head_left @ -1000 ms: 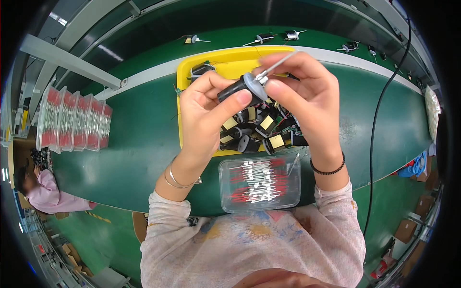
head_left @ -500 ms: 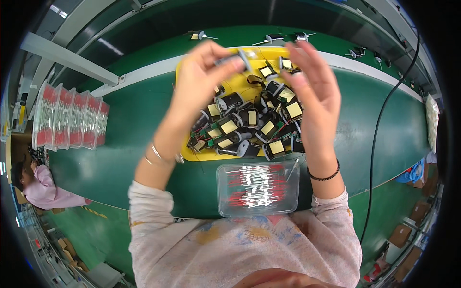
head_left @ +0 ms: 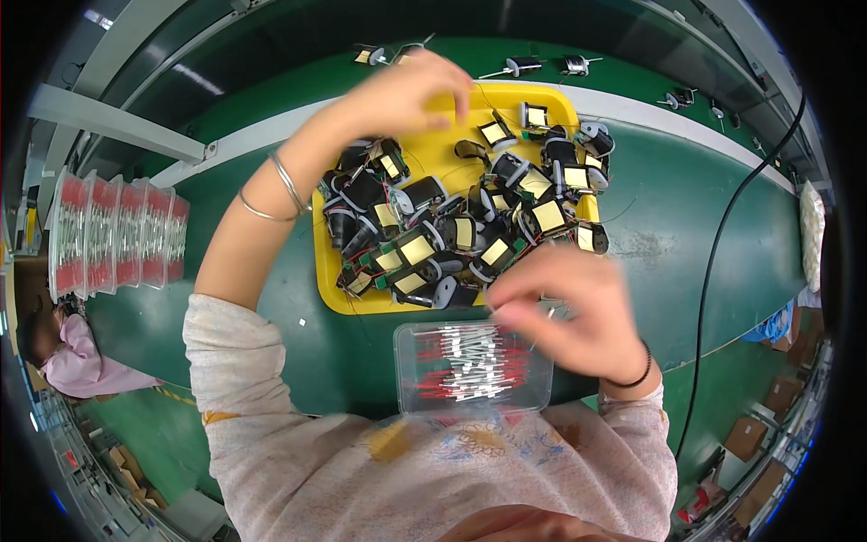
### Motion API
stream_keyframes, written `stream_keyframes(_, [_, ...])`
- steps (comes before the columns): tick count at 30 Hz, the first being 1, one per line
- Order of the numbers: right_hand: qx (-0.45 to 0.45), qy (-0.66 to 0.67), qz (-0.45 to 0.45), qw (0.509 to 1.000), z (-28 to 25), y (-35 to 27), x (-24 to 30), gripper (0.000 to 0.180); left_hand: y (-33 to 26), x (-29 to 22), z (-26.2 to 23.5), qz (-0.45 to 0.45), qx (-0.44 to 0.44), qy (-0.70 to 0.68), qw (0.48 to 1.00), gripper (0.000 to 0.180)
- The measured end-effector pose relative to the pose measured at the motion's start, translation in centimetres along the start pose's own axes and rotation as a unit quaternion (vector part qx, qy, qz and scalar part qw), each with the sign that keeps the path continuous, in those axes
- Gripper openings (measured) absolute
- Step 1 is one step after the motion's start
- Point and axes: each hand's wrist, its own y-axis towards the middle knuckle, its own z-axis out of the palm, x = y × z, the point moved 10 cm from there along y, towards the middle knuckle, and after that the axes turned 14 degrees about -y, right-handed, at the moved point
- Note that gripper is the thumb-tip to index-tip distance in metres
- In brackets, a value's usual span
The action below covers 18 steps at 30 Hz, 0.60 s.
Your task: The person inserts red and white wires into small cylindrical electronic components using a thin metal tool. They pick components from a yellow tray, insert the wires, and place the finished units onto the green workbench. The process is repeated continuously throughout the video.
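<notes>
My left hand (head_left: 406,95) reaches past the far left part of a yellow tray (head_left: 327,294), fingers bent and apart, nothing visible between them. Just beyond it, on the green belt, lies a black cylindrical part with a white rod (head_left: 414,45), partly hidden by the hand. The tray holds a heap of black motor-like parts (head_left: 416,249) with cream pads and thin wires. My right hand (head_left: 578,312) is blurred above the right end of a clear plastic box (head_left: 406,397), thumb and fingers closed together; what they pinch cannot be made out. Red-and-white thin pieces (head_left: 474,361) fill the box.
Nested clear boxes (head_left: 122,235) of similar pieces stand at the left. More black parts (head_left: 522,66) lie along the green belt behind a pale rail (head_left: 262,126). A black cable (head_left: 716,244) hangs across the right side. Another person (head_left: 77,357) sits at far left.
My left hand has moved up and away over the belt, and the dark part it held is no longer in its fingers. My right hand has come down from above the tray to the clear box.
</notes>
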Motion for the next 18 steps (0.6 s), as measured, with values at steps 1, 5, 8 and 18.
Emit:
stream_keyframes(1, [0.071, -0.036, -0.028, 0.996, 3.0, -0.5, 0.8, 0.009, -0.2, -1.0, 2.8, 0.014, 0.106, -0.021, 0.994, 0.024])
stream_keyframes(5, [0.208, -0.267, -0.088, 0.937, 11.1, -4.2, 1.3, 0.012, 0.0, -1.1, 6.0, -0.050, 0.166, -0.034, 0.984, 0.027])
stream_keyframes(8, [0.215, -0.330, -0.096, 0.914, 12.0, -4.8, 1.6, 0.014, -0.1, -0.4, 4.6, -0.103, 0.106, -0.011, 0.989, 0.030])
stream_keyframes(18, [0.227, -0.312, -0.091, 0.918, 13.7, -6.4, 2.1, 0.015, -3.0, -5.7, -4.3, -0.026, -0.220, 0.052, 0.974, 0.007])
